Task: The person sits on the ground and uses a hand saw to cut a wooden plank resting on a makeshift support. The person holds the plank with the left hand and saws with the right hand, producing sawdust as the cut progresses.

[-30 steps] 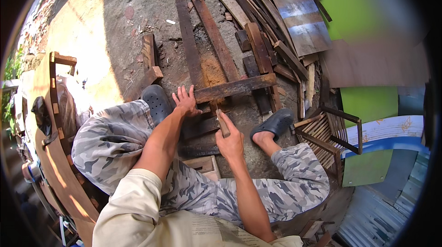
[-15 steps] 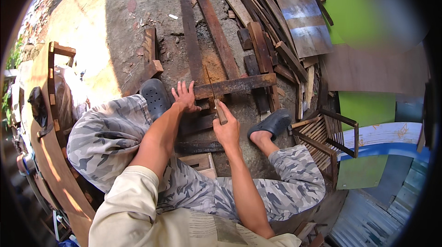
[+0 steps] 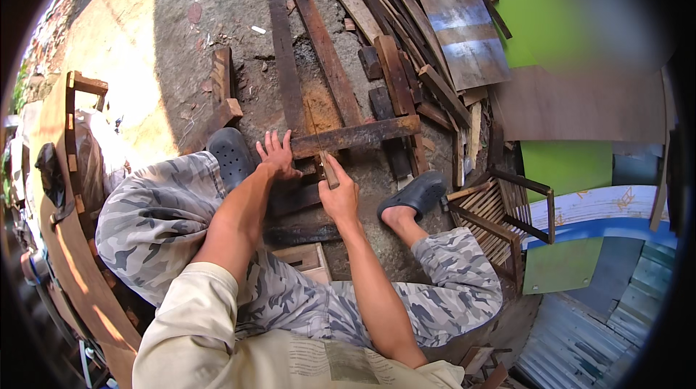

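My right hand [image 3: 338,197] is closed round the wooden handle of a handsaw [image 3: 330,173]. The saw's thin blade points away from me and crosses a dark wooden beam [image 3: 370,134] near its left end. At that end my left hand [image 3: 278,157] presses down with its fingers spread, close to the blade. The beam lies crosswise over two long dark planks [image 3: 324,44] [image 3: 285,48] on the ground. Orange-brown sawdust [image 3: 319,106] is scattered between the planks, beyond the beam.
My feet in dark clogs [image 3: 230,155] [image 3: 415,197] stand on either side. A short wood block [image 3: 222,84] lies at the left. Stacked boards [image 3: 413,19] fill the far right, and a slatted wooden stool [image 3: 500,215] lies near my right foot.
The whole view has shifted a little leftward. My right hand has pushed the saw slightly away from me across the beam, while my left hand stays at the beam's end.
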Demonstrator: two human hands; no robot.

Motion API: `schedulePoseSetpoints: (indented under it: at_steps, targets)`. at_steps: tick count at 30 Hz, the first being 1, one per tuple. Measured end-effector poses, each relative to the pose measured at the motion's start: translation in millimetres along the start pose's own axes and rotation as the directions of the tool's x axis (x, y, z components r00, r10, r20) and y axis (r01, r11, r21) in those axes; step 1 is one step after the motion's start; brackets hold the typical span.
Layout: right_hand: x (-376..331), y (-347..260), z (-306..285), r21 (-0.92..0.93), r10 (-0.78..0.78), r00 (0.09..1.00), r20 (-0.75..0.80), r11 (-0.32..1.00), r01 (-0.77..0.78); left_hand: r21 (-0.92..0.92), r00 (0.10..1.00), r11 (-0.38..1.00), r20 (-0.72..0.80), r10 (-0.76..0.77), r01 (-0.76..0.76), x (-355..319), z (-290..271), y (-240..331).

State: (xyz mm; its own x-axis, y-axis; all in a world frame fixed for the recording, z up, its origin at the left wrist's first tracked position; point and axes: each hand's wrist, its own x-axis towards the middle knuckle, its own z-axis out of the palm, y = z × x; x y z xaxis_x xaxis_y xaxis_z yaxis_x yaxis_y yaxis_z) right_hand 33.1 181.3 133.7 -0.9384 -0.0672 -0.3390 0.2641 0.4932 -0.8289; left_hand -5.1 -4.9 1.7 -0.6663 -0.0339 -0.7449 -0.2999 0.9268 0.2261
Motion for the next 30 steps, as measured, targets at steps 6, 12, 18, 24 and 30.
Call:
schedulePoseSetpoints:
  at_steps: [6, 12, 18, 24, 30]
  targets:
    - [-104, -43, -52, 0.006, 0.044, 0.999, 0.013, 0.999, -0.044, -0.016, 1.0, 1.0, -0.005, -0.016, 0.016, -5, 4, -9]
    - [-101, -35, -44, 0.007, 0.035, 0.999, 0.007, 0.999, -0.035, -0.001, 1.0, 1.0, 0.021, -0.018, 0.018, -4, 3, -4]
    - [8, 5, 9, -0.002, 0.037, 0.999, 0.006, 0.999, -0.037, 0.002, 1.0, 1.0, 0.001, -0.009, 0.009, 0, 1, 3]
    - [-130, -47, -56, -0.008, 0.031, 0.999, 0.015, 1.0, -0.031, 0.019, 0.999, 0.999, 0.025, -0.03, 0.03, -3, 4, -6]
    - [-69, -16, -16, -0.004, 0.064, 0.998, -0.001, 0.998, -0.064, 0.016, 0.999, 0.999, 0.013, -0.029, 0.028, -3, 4, -6]
